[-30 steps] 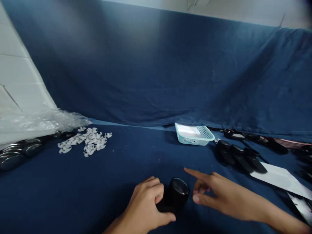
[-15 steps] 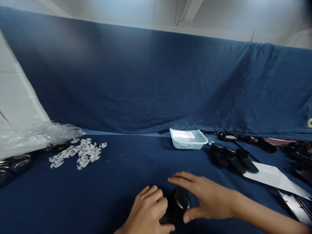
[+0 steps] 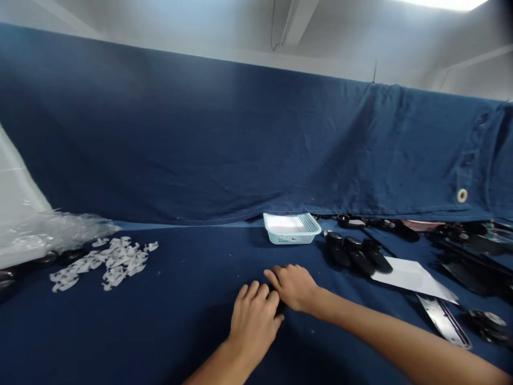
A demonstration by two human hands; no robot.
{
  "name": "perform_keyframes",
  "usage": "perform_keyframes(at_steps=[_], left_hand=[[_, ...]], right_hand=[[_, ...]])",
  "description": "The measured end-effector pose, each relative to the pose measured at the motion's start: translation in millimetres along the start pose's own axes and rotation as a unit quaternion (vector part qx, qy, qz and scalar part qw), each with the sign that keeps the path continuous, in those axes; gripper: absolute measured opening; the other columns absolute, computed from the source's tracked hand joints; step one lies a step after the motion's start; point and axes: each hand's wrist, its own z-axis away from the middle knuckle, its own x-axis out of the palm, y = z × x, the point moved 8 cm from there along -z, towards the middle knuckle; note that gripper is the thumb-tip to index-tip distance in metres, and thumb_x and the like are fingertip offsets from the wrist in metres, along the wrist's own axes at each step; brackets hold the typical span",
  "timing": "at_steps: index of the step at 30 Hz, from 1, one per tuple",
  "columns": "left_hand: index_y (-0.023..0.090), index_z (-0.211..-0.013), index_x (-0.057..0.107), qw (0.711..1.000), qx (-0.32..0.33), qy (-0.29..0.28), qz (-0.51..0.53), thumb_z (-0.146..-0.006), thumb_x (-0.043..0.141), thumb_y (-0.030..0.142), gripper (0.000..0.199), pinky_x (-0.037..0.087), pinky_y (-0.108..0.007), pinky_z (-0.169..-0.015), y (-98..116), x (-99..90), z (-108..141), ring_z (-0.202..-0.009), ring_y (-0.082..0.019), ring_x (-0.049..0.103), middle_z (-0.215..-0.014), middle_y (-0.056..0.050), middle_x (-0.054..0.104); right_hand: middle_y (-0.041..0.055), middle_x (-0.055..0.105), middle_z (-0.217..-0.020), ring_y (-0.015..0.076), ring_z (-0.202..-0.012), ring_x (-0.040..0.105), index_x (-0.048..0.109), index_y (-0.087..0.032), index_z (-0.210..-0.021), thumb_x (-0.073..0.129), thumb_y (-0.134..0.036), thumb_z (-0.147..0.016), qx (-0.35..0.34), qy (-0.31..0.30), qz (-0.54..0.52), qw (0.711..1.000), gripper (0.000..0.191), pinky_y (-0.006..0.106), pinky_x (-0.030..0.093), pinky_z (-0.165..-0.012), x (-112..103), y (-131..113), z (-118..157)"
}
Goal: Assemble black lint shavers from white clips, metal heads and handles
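Note:
Both hands are together over the blue cloth, low in the middle of the head view. Between them is a black part (image 3: 281, 307), mostly covered by my fingers; its glossy round end is hidden. My left hand (image 3: 255, 321) is wrapped over the near left side of it, knuckles up. Curled over its far right end is my right hand (image 3: 295, 287), with fingers bent and close to the left fingertips. Farther right, three black pieces with glossy round ends (image 3: 358, 258) lie side by side, partly on a white sheet (image 3: 412, 279).
A pale blue basket (image 3: 292, 239) stands at the back by the hanging blue cloth (image 3: 224, 144). Small whitish pieces (image 3: 120, 262) are heaped at left, near clear plastic wrap (image 3: 68, 231). A metal strip (image 3: 443, 321) and a black clutter (image 3: 473, 267) lie at right.
My right hand has closed from an open spread onto the black part. Both hands and the part have moved up and away from me. The view has turned slightly right.

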Motion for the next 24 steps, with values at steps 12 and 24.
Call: perform_keyframes(at_steps=[12,24], left_hand=[[0.018,-0.054,0.035,0.998,0.035,-0.014,0.056,-0.050,0.088,0.041,0.057,0.038,-0.026,-0.068,-5.7,-26.4,0.6,-0.060,-0.011,0.044,-0.058,0.009,0.040],[0.019,-0.062,0.058,0.998,0.043,-0.009,0.042,-0.057,0.085,0.031,0.030,0.042,-0.037,-0.077,4.3,-17.2,-5.7,-0.078,-0.022,0.054,-0.071,0.002,0.056]], right_hand=[[0.0074,0.060,-0.125,0.0182,-0.110,0.059,0.050,-0.022,-0.133,0.063,-0.040,-0.085,-0.215,-0.072,-0.175,0.958,0.052,0.030,0.047,-0.096,-55.2,14.0,53.8],[0.0092,0.066,-0.083,0.0212,-0.074,0.064,0.057,-0.016,-0.089,0.035,-0.035,-0.094,-0.075,0.087,0.050,0.992,0.029,0.029,0.043,-0.064,-5.6,10.9,25.9]])
